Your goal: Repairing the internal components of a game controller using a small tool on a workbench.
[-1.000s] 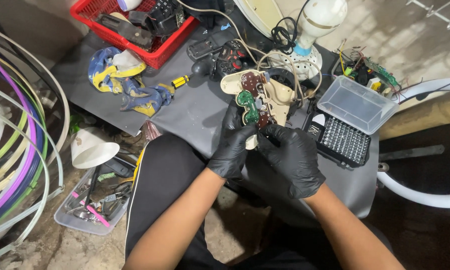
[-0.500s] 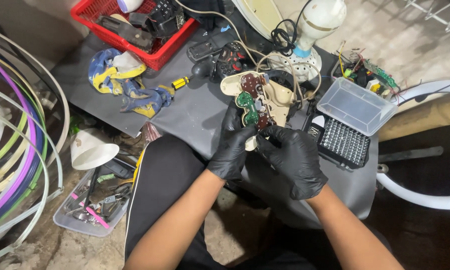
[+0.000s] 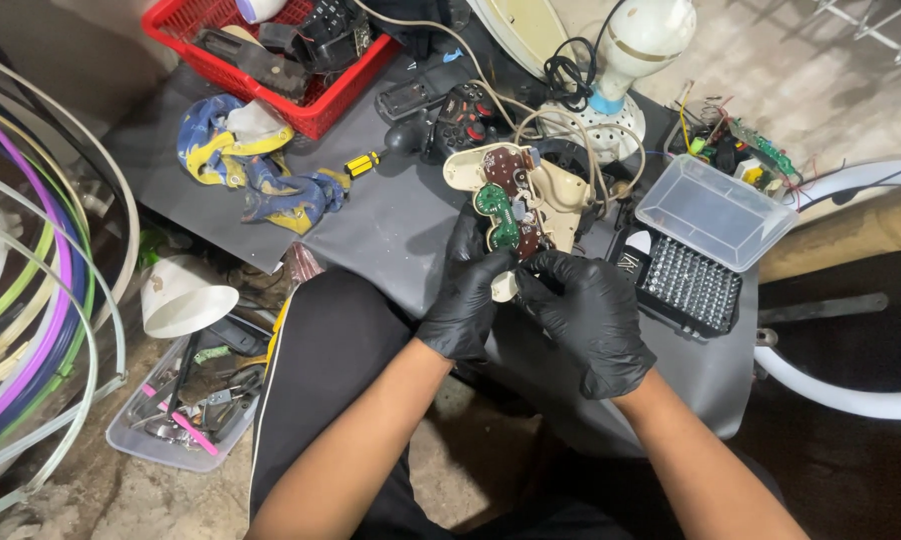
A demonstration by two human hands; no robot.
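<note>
At the far left, off the table, coloured hoops [image 3: 21,300] curve along the edge, with a white funnel-shaped shade [image 3: 176,298] and a clear tray of small tools [image 3: 186,410] on the ground below the table's left edge. On the grey table [image 3: 391,225], a red basket [image 3: 271,45] of dark parts sits at the far left corner, and a blue and yellow rag [image 3: 256,165] lies just in front of it, with a small yellow and black bit [image 3: 362,163] beside the rag.

The left hand [image 3: 466,290], in a black glove, is closed around the lower left side of an opened game controller [image 3: 516,200], fingers curled up onto its face. The controller is held above the middle of the table, near its front edge. Its cream shell lies open with the inside up: a brown circuit board fills it, with a round green piece on the left part and a beige cable running away from its top toward the far edge. A cream grip sticks out below, between the two hands. The right hand [image 3: 586,315], also gloved in black, is pinched narrow at the controller's lower end, fingertips touching the shell.

Behind it lies a black controller [image 3: 466,115]. Further right stand a white lamp base [image 3: 621,80], then an open bit case [image 3: 691,285] with a clear lid [image 3: 716,210] near the right edge, and loose green boards with wires [image 3: 736,150] at the far right corner.
</note>
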